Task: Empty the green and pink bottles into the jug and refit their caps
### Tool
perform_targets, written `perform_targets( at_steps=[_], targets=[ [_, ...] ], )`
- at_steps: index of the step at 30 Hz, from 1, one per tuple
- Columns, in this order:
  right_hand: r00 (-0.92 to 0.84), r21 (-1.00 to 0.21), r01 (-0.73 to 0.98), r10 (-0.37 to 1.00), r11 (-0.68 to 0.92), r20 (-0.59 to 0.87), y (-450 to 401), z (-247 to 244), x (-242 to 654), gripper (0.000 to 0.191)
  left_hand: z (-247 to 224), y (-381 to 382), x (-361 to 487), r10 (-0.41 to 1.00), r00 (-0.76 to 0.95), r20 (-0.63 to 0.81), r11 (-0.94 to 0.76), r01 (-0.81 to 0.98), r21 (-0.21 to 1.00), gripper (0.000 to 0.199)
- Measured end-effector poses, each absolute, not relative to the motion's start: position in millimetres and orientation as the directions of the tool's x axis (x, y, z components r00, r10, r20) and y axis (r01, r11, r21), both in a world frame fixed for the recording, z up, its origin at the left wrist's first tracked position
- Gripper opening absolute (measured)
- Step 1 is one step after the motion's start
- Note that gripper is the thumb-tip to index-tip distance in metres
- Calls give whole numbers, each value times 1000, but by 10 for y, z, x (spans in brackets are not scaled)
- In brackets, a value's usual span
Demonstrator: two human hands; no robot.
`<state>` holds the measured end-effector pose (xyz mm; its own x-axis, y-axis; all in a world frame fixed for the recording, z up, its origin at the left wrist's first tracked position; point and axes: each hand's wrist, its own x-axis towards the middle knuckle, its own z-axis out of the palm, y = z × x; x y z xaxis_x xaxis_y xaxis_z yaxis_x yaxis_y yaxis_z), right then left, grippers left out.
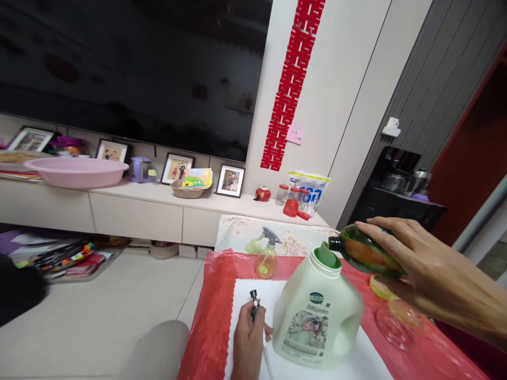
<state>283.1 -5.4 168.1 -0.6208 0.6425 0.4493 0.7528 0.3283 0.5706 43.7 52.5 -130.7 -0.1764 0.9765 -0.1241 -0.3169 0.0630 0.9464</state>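
Right hand (412, 248) is gripping a dark green bottle (370, 250), fingers wrapping its body, up and to the right of the jug (317, 316). Bottle is tilting, black neck pointing at the green spout (327, 256) in the jug's mouth; can't tell if they're touching or if liquid is running.

Left hand (249, 338) is pinching a small black-topped piece (254, 310) between thumb and fingers, just left of the jug. Thin white tube (266, 356) is running down beside that hand; can't tell if it's joined.

Jug is standing upright on a white mat (245, 287), which is lying over a red sheet (214, 306). Spray bottle (266, 262) with grey trigger is standing behind and left of the jug. Yellow lid (379, 287) and clear dish (394, 322) are sitting to the jug's right.

Further out: floral cover (293, 243) is showing behind the jug. Beyond it, a long cabinet (138, 211) is carrying a red cup (290, 207) and, far left of the jug, a pink basin (77, 171). TV (130, 74) is hanging above the cabinet.
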Motion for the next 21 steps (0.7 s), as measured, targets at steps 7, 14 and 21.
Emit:
perform_targets(
  at_steps=[7, 14, 21],
  targets=[
    [-622, 582, 748, 644, 320, 445, -39, 1680, 2849, 58, -1324, 532, 447, 975, -183, -125, 65, -307, 949, 58],
    [-630, 609, 732, 646, 306, 432, -38, 1686, 2857, 58, -1264, 505, 484, 965, -221, -141, 62, -332, 941, 62],
    [-646, 627, 716, 634, 307, 426, -31, 1696, 2855, 56, -1275, 505, 503, 959, -254, -124, 37, -325, 945, 57]
  ],
)
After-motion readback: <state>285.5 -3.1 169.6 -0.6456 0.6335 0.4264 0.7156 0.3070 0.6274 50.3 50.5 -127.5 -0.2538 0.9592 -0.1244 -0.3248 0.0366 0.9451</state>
